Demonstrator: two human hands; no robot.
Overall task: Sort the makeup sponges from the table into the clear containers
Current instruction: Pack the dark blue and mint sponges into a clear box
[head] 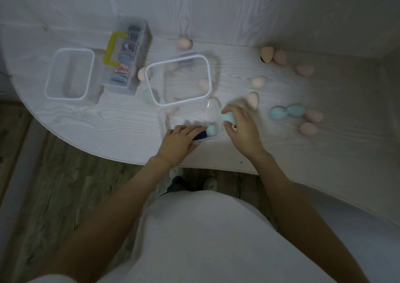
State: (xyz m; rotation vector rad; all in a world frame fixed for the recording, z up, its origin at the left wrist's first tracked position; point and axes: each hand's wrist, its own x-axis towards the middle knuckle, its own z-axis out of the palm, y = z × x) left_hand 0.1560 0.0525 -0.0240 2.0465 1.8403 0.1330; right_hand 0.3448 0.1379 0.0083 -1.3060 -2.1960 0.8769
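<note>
My right hand [240, 129] pinches a teal makeup sponge [227, 117] just right of a small clear container [186, 118] near the table's front edge. My left hand [180, 140] holds that container's near wall, fingers over the rim and thumb outside. Inside it lie a dark blue sponge [201, 134] and a pale teal sponge [211, 130]. A larger clear container [151, 70] stands behind it, and another clear container [48, 75] stands at the left. Peach sponges [258, 82], a light blue sponge [278, 112], a second teal sponge [296, 109] and pink sponges [307, 128] lie scattered to the right.
A clear lidded box with a yellow handle [110, 49], full of dark items, stands between the two larger containers. A mint sponge [149, 95] and a peach sponge [142, 74] lie against the middle container's left side. A wall [238, 8] rises behind the table.
</note>
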